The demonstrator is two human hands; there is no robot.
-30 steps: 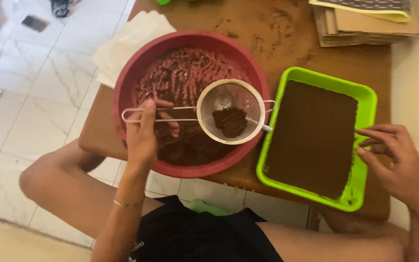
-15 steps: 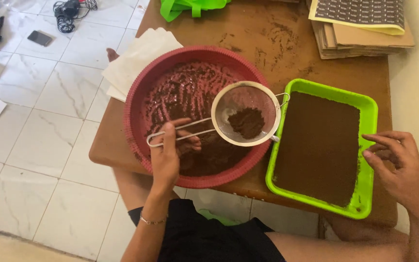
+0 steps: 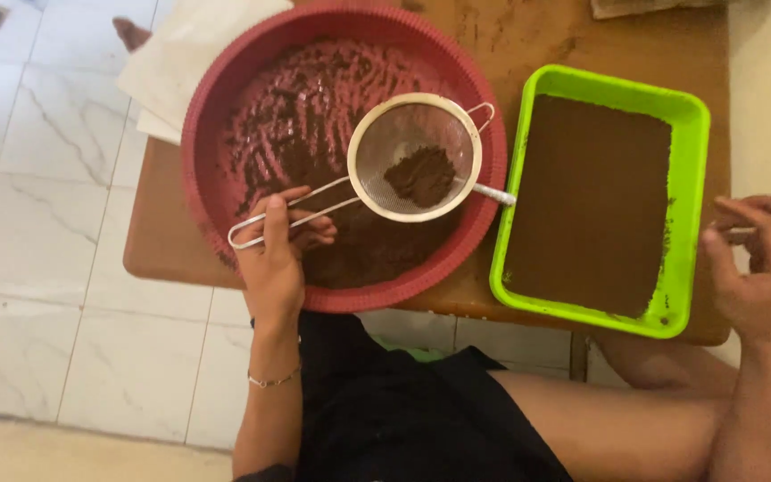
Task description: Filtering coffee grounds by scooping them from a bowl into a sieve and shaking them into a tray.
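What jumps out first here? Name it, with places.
A big red round basin fills the left of the wooden table, dusted with brown powder. The left hand holds a metal sieve over it with a clump of powder inside. To the right, a bright green tray holds smooth brown powder.

The basin (image 3: 216,107) and tray (image 3: 692,178) fill the worktop (image 3: 162,241); only a narrow bare strip runs between them.

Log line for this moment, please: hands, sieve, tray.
left hand: grips sieve handle | sieve: over red basin, holds brown powder clump | right hand: beside green tray, apart | tray: brown powder layer
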